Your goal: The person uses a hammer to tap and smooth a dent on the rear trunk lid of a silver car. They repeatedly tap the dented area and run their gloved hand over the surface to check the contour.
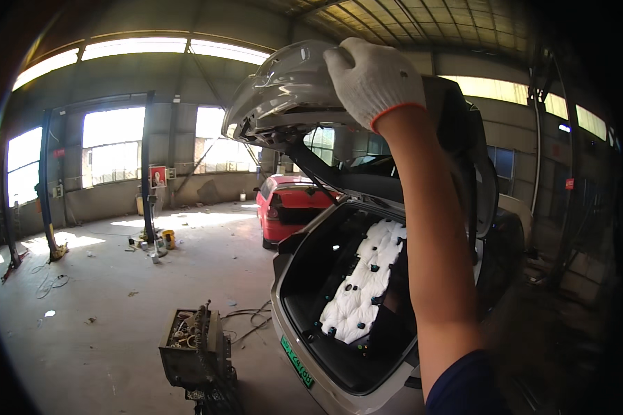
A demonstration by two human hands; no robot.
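Note:
My right hand [378,77], in a white knit glove with an orange cuff, is raised high at the rear edge of a grey car's lifted tailgate [291,83]. Its fingers are curled closed against that edge, and the fingertips are partly hidden. Below the tailgate, the boot opening shows a dark lining. A long white quilted pad [363,283] with several dark fittings lies in the boot. My right forearm covers part of the car's right side. My left hand is out of the picture.
At the car's rear left stands a metal cart [187,346] with loose parts on top and cables [249,318] beside it. A red car [294,206] is parked beyond. Lift posts [149,166] and a yellow bucket [168,239] stand farther left.

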